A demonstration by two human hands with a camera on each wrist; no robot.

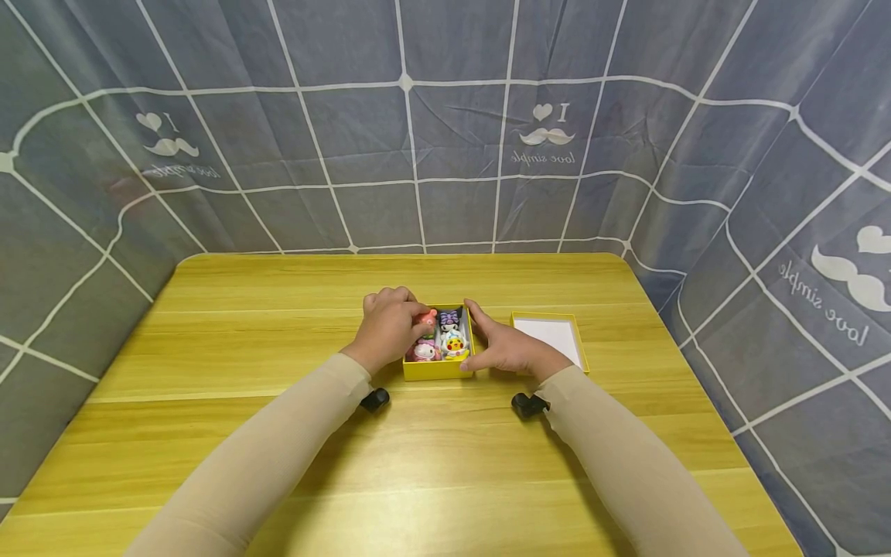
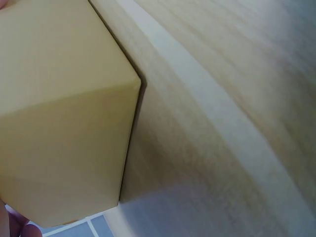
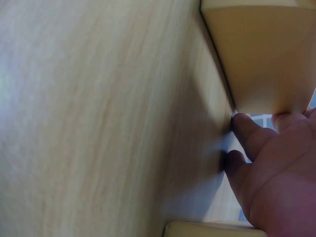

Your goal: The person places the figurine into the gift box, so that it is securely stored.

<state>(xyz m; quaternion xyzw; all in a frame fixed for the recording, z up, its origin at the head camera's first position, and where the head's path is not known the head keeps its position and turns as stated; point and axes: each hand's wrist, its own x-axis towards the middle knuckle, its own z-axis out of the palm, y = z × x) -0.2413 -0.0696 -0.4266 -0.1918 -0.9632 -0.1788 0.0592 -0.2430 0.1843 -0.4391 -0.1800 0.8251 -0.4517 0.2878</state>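
Note:
In the head view, a yellow box (image 1: 438, 371) without its lid stands on the table with several small figurines in it. My left hand (image 1: 391, 329) reaches over its left rim, thumb and fingers pinching a coral-pink figurine (image 1: 428, 318) at the back left. A pink-and-white figurine (image 1: 425, 351) sits in front of it. On the right side are a purple-and-black figurine (image 1: 449, 320) and a yellow-faced figurine in white (image 1: 455, 345). My right hand (image 1: 506, 346) holds the box's right side, thumb at the front corner, fingers at the back one.
The box's lid (image 1: 550, 331) lies with its white inside up, close beside and partly behind my right hand. The wooden table (image 1: 445, 464) reaches back to a grey-blue curtain (image 1: 452, 131) with white lines. A dark wrist device (image 1: 529, 405) shows under the right sleeve.

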